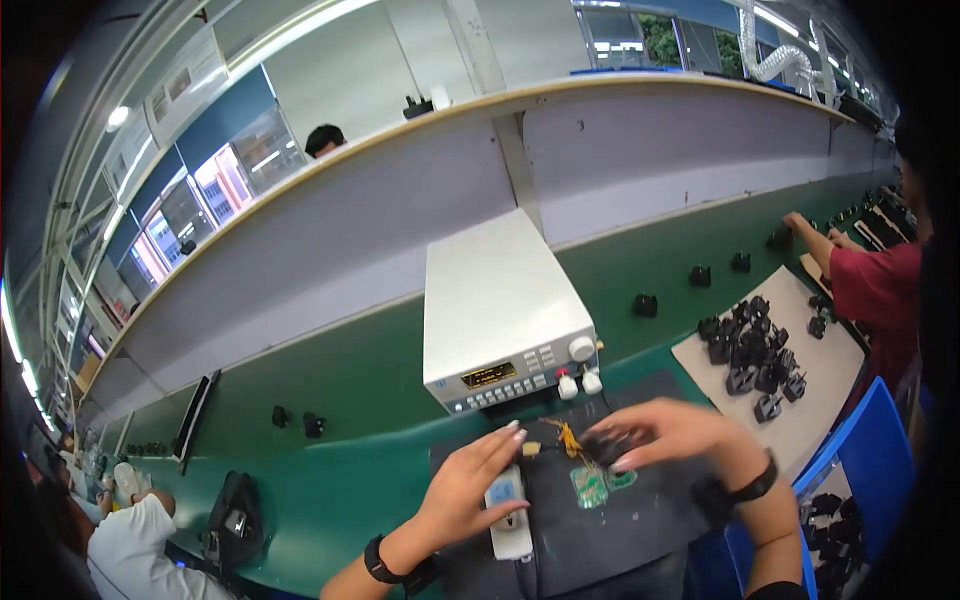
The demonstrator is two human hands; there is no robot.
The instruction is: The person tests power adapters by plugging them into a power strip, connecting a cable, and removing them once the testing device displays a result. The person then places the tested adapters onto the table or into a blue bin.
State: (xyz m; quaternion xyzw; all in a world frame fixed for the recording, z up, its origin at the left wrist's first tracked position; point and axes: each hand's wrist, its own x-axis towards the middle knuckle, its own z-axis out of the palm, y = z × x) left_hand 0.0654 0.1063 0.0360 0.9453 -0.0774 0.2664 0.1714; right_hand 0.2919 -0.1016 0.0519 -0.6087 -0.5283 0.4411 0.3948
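Observation:
My left hand lies with fingers stretched out over the edge of a white socket meter with a blue display, its thumb across the meter's lower part. My right hand is closed around a black plug housing, partly hidden by the fingers and slightly blurred. Below that housing, a green circuit board rests on the dark mat, a smaller green board beside it. Thin orange wires run just left of the housing. Between the hands is a small pale connector.
A white bench instrument with knobs stands behind the mat. Many black plug housings cover a beige board at right, near a blue bin. A co-worker in red works far right, another person in white sits left.

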